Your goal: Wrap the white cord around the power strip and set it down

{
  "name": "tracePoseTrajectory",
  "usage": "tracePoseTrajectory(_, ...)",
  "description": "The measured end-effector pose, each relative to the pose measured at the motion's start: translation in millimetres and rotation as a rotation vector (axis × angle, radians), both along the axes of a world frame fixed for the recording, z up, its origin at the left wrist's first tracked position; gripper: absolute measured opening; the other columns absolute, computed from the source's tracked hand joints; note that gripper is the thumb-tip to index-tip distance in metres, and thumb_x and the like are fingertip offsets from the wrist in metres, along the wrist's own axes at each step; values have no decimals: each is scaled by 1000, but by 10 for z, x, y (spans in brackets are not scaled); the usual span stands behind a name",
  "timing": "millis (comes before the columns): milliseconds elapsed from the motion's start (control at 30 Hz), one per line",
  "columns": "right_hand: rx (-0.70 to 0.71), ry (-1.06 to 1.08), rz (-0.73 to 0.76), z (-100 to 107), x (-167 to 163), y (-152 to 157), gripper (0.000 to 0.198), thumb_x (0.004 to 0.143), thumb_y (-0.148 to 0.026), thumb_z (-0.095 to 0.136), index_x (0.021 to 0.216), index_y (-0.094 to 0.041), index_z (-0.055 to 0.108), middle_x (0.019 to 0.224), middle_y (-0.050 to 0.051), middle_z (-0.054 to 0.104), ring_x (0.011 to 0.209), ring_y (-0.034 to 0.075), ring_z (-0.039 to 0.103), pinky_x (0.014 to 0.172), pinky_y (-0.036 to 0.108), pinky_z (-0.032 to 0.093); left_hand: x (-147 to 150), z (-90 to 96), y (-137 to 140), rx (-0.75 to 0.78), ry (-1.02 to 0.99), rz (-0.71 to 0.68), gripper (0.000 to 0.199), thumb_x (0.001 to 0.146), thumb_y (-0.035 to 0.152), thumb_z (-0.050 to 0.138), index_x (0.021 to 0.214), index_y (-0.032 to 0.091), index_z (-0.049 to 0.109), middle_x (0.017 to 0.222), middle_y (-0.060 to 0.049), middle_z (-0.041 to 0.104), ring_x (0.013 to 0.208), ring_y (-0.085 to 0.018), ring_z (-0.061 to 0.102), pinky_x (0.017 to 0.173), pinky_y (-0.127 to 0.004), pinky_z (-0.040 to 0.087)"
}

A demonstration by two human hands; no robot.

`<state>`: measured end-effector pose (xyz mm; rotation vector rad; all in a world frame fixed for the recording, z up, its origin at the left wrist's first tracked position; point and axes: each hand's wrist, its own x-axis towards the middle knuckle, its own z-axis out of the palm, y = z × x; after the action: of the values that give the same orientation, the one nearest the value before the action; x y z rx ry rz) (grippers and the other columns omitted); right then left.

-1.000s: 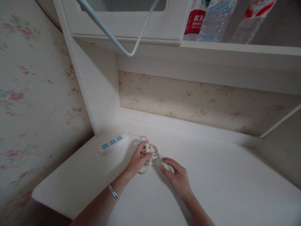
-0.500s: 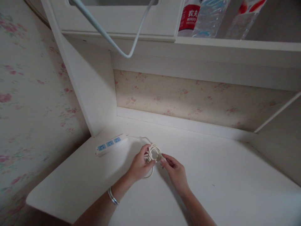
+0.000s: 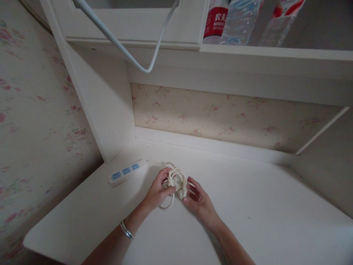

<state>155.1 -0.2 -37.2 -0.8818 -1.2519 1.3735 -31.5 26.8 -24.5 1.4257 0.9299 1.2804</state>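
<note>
The left hand (image 3: 157, 191) grasped the coiled cord (image 3: 180, 176). The right hand (image 3: 203, 207) curved beside it, fingers parted; whether it gripped anything could not be told. Left of the left hand, the power strip (image 3: 127, 171) lay on the surface (image 3: 248, 191).

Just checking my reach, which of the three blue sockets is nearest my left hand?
The socket at the end where the cord joins the power strip; the other two sit farther from your left hand.
</note>
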Motion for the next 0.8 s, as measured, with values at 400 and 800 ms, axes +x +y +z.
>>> tracePoseTrajectory(400, 52, -90, -22, 96, -74, -30, 50, 75, -47, 66, 117, -22, 58, 107, 8, 65, 97, 22, 58, 87, 35, 44, 27, 17, -24, 115, 151, 61, 56, 69, 14, 65, 122, 19, 46, 118, -8, 59, 107, -21, 56, 95, -34, 42)
tracePoseTrajectory(800, 55, -319, -335, -123, 4, 86, 34, 78, -53, 58, 82, -19, 57, 65, -2, 54, 58, 13, 49, 55, 24, 39, 80, -23, -87, 130, 313, 93, 53, 70, 23, 67, 120, 22, 50, 116, -8, 60, 103, -22, 57, 93, -36, 43)
